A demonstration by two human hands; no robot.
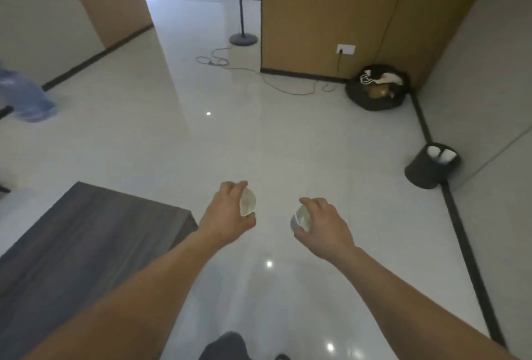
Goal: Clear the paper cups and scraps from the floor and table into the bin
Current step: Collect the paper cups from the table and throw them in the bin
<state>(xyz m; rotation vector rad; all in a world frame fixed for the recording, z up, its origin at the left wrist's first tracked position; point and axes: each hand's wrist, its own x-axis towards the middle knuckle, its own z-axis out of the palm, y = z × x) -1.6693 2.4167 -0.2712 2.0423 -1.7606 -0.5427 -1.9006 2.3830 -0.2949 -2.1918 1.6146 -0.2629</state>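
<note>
White tiled floor (259,144) is stretching to the round black bin (423,176), short of which the left grip (230,213) is clasping a small white paper cup (248,202) and the right grip (325,227) a second cup (299,218), both likely light, crushable, suiting gentle rim holds.

A white paper cup, the left cup (249,202), is pinched between the thumb and fingers of the left hand (227,215) and is turned on its side, with one round end shown. A second, the right cup (299,218), is gripped by the right hand (325,227) and tilted so that its open mouth is seen. A dark round bin (426,172) is stood upright on the floor (259,144), well apart at the right, and two white cups (440,154) are contained in it.
</note>
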